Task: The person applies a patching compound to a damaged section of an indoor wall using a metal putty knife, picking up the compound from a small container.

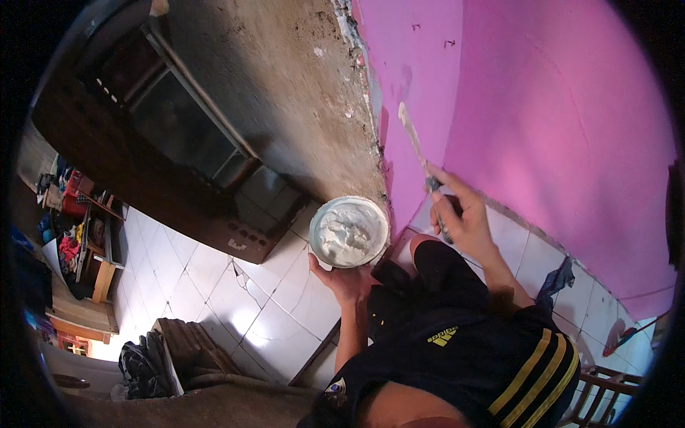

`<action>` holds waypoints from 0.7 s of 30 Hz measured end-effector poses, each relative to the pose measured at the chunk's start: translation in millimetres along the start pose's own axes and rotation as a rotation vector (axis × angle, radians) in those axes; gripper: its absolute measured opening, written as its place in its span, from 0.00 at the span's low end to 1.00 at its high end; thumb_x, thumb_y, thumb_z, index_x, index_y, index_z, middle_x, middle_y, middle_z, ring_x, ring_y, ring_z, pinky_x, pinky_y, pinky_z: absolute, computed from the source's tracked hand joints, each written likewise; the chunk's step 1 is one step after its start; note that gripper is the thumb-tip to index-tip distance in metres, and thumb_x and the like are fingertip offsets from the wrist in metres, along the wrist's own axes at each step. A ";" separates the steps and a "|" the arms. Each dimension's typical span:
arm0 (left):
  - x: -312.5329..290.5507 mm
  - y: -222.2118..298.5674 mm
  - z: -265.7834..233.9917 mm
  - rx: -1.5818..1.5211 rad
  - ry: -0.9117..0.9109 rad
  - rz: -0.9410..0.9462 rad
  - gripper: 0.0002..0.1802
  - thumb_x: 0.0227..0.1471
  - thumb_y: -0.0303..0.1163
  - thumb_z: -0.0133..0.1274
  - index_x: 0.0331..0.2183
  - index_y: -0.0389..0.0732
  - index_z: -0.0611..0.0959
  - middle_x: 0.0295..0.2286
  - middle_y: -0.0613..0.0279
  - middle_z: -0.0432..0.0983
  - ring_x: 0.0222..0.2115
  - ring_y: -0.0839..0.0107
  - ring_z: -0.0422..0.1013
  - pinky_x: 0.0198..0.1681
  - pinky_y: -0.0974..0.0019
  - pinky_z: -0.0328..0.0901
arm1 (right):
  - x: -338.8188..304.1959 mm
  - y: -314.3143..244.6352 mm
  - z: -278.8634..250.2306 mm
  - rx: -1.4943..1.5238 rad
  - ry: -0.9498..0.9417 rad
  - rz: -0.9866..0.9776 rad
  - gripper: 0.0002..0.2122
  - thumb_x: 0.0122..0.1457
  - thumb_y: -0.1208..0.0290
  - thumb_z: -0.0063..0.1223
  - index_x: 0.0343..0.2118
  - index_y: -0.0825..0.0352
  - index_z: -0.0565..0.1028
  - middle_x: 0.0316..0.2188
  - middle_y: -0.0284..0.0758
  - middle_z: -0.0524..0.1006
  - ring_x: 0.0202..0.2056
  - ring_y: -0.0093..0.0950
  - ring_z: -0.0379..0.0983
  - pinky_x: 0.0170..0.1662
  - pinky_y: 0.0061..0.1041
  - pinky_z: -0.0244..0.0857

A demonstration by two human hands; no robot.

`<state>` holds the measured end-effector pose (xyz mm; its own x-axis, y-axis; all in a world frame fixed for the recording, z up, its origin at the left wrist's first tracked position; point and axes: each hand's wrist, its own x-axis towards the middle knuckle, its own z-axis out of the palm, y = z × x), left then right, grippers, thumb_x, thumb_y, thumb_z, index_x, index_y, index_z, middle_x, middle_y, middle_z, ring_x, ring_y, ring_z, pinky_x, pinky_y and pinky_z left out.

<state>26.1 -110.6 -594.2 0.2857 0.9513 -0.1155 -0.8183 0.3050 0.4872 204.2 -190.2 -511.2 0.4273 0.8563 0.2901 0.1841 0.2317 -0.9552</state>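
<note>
White tiled floor (235, 285) filled the lower left and centre of the frame, cracked in places, with a bright pink wall (556, 128) taking up the right half and a rough grey unpainted wall (285, 93) in the upper middle; the two met at a chipped corner running down from top centre. Dark window frame (178, 121) sat in the upper left. Cluttered wooden shelf (93, 242) with coloured items stood at the far left edge, and a dark bundle of cloth (143, 364) lay at lower left beside a wooden piece. Person's left hand (342, 278), centre frame, cupped under a round white tub (349, 232) of white putty, fingers closed around its base, tub held just left of the wall corner. Right hand (460, 214), right of centre, gripped tight on the handle of a putty knife (414, 139), whose putty-smeared blade pointed up and left and lay against the pink wall near the corner. Person wore a dark shirt with yellow stripes (499, 357) at lower right. Blue rag (560, 282) lay on the tiles by the base of the pink wall, right side. Wooden chair rail (606, 392) showed at the bottom right.
</note>
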 end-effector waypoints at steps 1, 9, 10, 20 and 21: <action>0.5 -1.8 -1.8 -0.019 0.006 -0.024 0.43 0.48 0.65 0.32 0.57 0.47 0.61 0.56 0.59 0.56 0.57 0.58 0.53 0.58 0.49 0.49 | 4.7 0.4 -6.7 0.050 -0.007 0.011 0.18 0.60 0.78 0.43 0.55 0.66 0.65 0.29 0.32 0.72 0.19 0.14 0.67 0.22 0.17 0.62; 1.6 -1.6 -1.4 -0.022 -0.026 -0.029 0.43 0.48 0.65 0.33 0.57 0.47 0.60 0.56 0.60 0.55 0.57 0.58 0.53 0.58 0.48 0.50 | 22.8 -5.0 -1.2 0.100 -0.017 -0.043 0.19 0.61 0.77 0.42 0.56 0.68 0.63 0.33 0.37 0.73 0.18 0.18 0.68 0.21 0.17 0.63; 1.6 -1.4 -1.2 -0.027 -0.018 -0.027 0.43 0.48 0.65 0.33 0.57 0.47 0.60 0.56 0.60 0.55 0.57 0.58 0.53 0.58 0.49 0.50 | 20.9 -5.7 0.8 0.116 -0.017 -0.053 0.19 0.60 0.77 0.43 0.56 0.67 0.63 0.31 0.35 0.73 0.18 0.17 0.68 0.21 0.17 0.63; 3.6 5.5 9.2 -0.057 -0.041 0.000 0.42 0.50 0.66 0.29 0.57 0.46 0.60 0.56 0.60 0.56 0.56 0.58 0.54 0.58 0.50 0.50 | -16.6 -2.5 28.7 0.147 -0.065 -0.141 0.21 0.60 0.80 0.40 0.57 0.71 0.60 0.38 0.42 0.72 0.24 0.22 0.72 0.28 0.18 0.66; 6.3 9.5 7.6 -0.074 -0.049 -0.008 0.43 0.50 0.66 0.29 0.57 0.46 0.60 0.56 0.60 0.57 0.56 0.58 0.54 0.58 0.50 0.50 | -18.4 4.5 23.7 0.051 -0.124 -0.173 0.20 0.60 0.80 0.40 0.57 0.71 0.60 0.38 0.42 0.72 0.25 0.22 0.72 0.30 0.19 0.66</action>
<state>24.0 -102.1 -583.8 0.3149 0.9462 -0.0752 -0.8503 0.3164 0.4207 176.1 -194.0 -522.3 0.2800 0.8512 0.4439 0.1990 0.4009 -0.8943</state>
